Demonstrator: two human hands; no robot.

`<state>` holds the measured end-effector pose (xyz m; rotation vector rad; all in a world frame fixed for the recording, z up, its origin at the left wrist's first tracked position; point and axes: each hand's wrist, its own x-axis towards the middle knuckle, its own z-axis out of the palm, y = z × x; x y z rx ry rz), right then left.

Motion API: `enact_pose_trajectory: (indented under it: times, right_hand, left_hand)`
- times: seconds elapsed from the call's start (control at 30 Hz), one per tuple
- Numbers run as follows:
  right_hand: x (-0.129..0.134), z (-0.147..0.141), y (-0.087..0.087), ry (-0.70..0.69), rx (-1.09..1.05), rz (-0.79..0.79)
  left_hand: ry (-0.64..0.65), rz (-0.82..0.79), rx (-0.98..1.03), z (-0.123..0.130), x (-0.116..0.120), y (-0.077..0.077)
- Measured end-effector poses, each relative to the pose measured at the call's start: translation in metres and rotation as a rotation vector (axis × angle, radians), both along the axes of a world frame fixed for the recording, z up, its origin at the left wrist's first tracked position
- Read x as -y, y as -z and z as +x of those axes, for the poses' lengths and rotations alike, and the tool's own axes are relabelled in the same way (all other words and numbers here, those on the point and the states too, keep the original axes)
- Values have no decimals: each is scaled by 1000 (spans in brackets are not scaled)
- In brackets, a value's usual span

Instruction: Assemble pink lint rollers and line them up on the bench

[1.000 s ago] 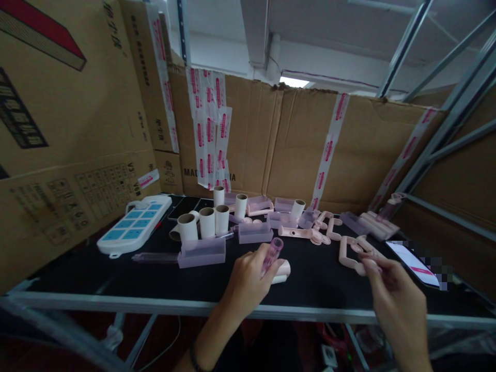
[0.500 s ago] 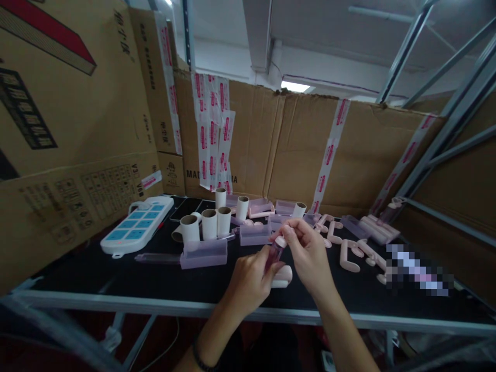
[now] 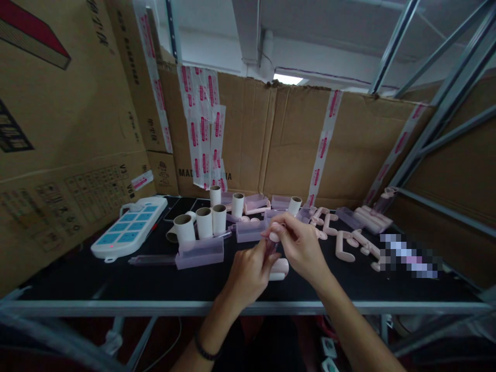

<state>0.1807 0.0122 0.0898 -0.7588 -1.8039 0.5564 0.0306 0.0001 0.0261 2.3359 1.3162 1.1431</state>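
My left hand [image 3: 248,274] is closed round a clear purple tube [image 3: 272,248], held upright above the black tabletop. A round pale pink cap [image 3: 274,236] sits at the tube's upper end. Thumb and fingers of my right hand [image 3: 304,245] pinch this cap from the right and above. Part of the tube is hidden behind my fingers. Just below the hands, a pale pink rounded piece with a white lower edge [image 3: 279,268] lies on the table.
Left of the hands stand several white cardboard tubes [image 3: 204,223] beside a translucent purple tray [image 3: 199,253]. A power strip [image 3: 129,227] lies farther left. Pink L-shaped pieces [image 3: 343,248] are scattered to the right. A cardboard wall [image 3: 248,139] closes off the back.
The view has swung slightly right. My right fingers have shifted round the cap, which now shows less between them. My left hand still holds the tube.
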Motion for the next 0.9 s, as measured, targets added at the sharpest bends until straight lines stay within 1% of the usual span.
enact_pose_trajectory:
  times: [0.13,0.37,0.43,0.53,0.6,0.7,0.83,0.9]
  right_hand:
    - [-6,1,-1,-23,19,30]
    - [-15,6,-5,-124,38,-1]
    - [-20,6,-4,-173,-6,-33]
    - [-26,5,2,-271,-128,-131]
    - [-30,5,6,-310,-203,-166]
    - [-34,8,10,-312,-229,-155]
    - [-40,14,9,-291,-194,-130]
    - [-42,16,8,-300,-220,-137]
  left_hand:
    - [-11,-3,-7,0,-3,-1]
    - [22,-32,8,-2,-9,-1]
    - [29,-47,14,-2,-11,-1]
    - [42,-70,29,-3,-16,-1]
    - [62,-84,34,-3,-20,-2]
    - [91,-82,16,-1,-28,-3]
    - [82,-62,-14,6,-39,-3]
    - [85,-63,-26,10,-42,-2]
